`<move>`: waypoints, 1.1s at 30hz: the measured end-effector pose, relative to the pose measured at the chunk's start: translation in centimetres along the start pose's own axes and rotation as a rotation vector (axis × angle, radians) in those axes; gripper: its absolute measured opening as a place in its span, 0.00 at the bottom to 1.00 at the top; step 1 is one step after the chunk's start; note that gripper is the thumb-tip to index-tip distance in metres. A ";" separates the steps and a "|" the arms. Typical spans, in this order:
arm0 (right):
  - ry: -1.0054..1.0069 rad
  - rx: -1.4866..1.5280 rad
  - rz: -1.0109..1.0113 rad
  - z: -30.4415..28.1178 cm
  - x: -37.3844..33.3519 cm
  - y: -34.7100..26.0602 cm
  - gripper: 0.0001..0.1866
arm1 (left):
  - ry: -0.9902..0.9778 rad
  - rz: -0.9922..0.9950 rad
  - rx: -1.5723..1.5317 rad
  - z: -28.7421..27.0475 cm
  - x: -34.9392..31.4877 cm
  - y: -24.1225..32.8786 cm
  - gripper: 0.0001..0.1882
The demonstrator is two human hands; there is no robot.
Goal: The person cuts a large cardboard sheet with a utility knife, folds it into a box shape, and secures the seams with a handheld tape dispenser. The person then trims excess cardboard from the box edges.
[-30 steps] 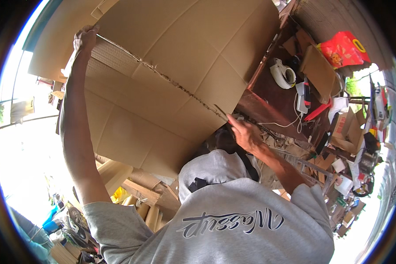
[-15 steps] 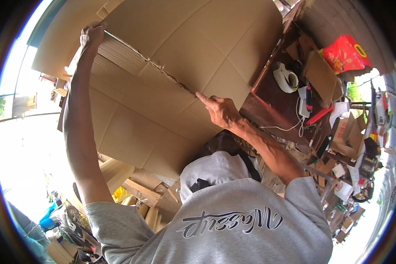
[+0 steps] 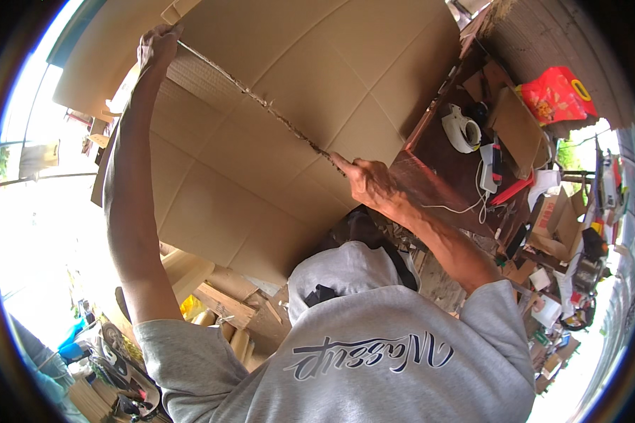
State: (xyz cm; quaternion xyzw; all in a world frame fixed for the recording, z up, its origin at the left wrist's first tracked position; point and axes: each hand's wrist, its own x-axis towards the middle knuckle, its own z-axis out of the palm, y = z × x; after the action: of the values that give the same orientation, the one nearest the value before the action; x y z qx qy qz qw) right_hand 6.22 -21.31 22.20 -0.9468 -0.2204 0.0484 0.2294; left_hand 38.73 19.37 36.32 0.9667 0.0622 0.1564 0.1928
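A large brown cardboard sheet (image 3: pixel 310 84) with crossing crease lines spreads in front of me. A rough, frayed edge (image 3: pixel 268 106) runs diagonally over it, from upper left down toward the right. At the upper end of that edge, my left hand (image 3: pixel 160 46) is closed on the cardboard, its arm stretched far out. My right hand (image 3: pixel 375 185) rests at the lower end, index finger pointed along the frayed line and the other fingers curled in. Whatever the curled fingers may hold is hidden. Below the edge lies another creased cardboard panel (image 3: pixel 226 183).
On the right, a dark red table (image 3: pixel 430 176) carries a white tape-like roll (image 3: pixel 461 130), a white power strip (image 3: pixel 488 169) and a cable. A red bag (image 3: pixel 554 95) sits beyond. Cluttered boxes (image 3: pixel 557 222) stand far right; wood pieces (image 3: pixel 222 303) lie lower left.
My right hand has slid down and to the right along the frayed edge. The left hand keeps its hold on the cardboard, and the view has shifted slightly.
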 end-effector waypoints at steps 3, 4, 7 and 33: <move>-0.020 0.039 0.021 0.2 -1.4 0.4 0.31 | -0.078 -0.094 -0.106 0.7 0.7 -0.8 0.22; -0.023 0.055 0.027 0.3 -1.7 0.7 0.31 | -0.066 -0.084 -0.106 0.9 0.8 -0.8 0.22; -0.094 0.046 0.036 -0.5 -1.0 0.2 0.30 | -0.062 -0.068 -0.101 1.0 1.2 -1.0 0.23; -0.214 -0.055 0.102 0.4 -0.2 0.1 0.15 | 0.032 -0.047 -0.024 0.0 -0.5 -0.3 0.20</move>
State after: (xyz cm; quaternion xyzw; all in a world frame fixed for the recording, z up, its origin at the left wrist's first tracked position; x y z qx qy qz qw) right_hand 5.98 -21.32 21.76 -0.9522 -0.1962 0.1547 0.1757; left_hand 38.28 19.52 36.08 0.9599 0.0862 0.1682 0.2072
